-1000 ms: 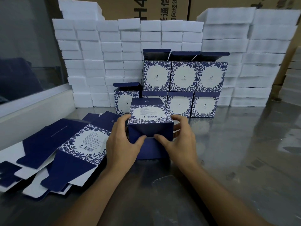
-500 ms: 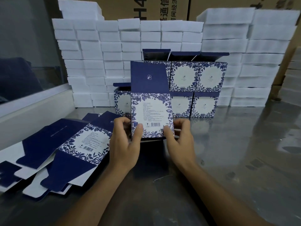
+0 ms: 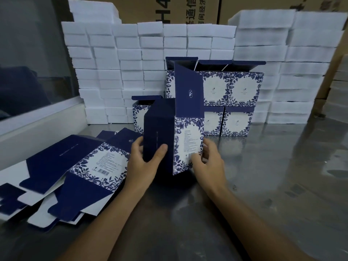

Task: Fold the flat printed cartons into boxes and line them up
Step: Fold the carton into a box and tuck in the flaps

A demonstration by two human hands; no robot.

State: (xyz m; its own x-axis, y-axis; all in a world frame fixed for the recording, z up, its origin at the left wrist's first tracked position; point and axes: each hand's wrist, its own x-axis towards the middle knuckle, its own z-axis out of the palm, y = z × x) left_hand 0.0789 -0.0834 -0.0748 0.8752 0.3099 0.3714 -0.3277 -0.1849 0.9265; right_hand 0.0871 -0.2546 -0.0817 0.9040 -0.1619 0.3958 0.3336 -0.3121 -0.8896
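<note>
At frame centre, the half-formed carton (image 3: 174, 136) stands upright, lid flap raised, gripped by the left hand (image 3: 145, 161) and right hand (image 3: 209, 162); its bottom looks closed, though hidden. Behind, finished boxes (image 3: 227, 95) stand lined up; at lower left, flat cartons (image 3: 79, 172) remain.

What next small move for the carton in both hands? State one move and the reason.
Probably set it upright beside the single folded box in the front row. The left hand and right hand grip the blue floral printed carton, already squared into a box with its navy lid flap standing open like the stacked blue floral boxes behind.
</note>
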